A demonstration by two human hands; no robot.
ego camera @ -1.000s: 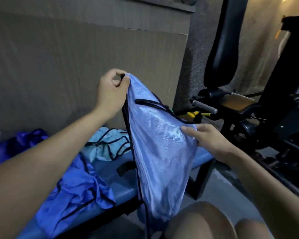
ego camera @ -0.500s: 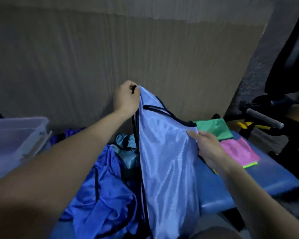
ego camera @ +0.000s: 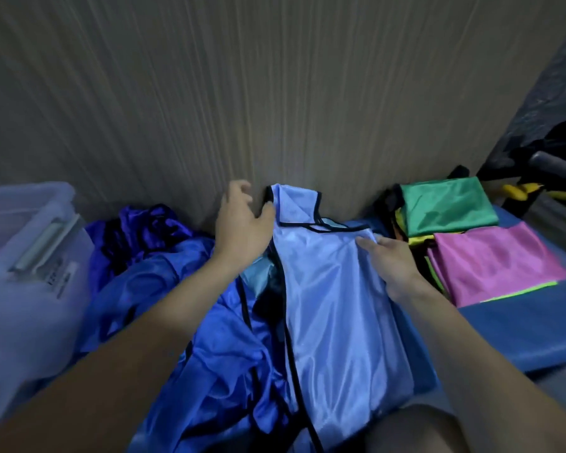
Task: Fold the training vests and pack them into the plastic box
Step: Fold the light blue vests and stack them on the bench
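A light blue training vest point(ego camera: 337, 308) with black trim lies lengthwise on the blue padded bench point(ego camera: 520, 335), its shoulder strap up against the wall. My left hand point(ego camera: 242, 223) hovers by that strap with fingers spread, the thumb at the black trim. My right hand point(ego camera: 389, 259) rests on the vest's right edge with straight fingers. The translucent plastic box point(ego camera: 23, 256) stands at the left end.
A heap of crumpled dark blue vests point(ego camera: 177, 305) lies between the box and the light blue vest. Folded green point(ego camera: 445, 204) and pink point(ego camera: 494, 263) vests are stacked at the right. A wood-grain wall panel point(ego camera: 275, 93) backs the bench; yellow handles point(ego camera: 520, 191) stick out far right.
The vest, held up in the air before, now lies on the bench. My left hand has let go of the strap and opened; my right hand has flattened onto the fabric. The view swung left.
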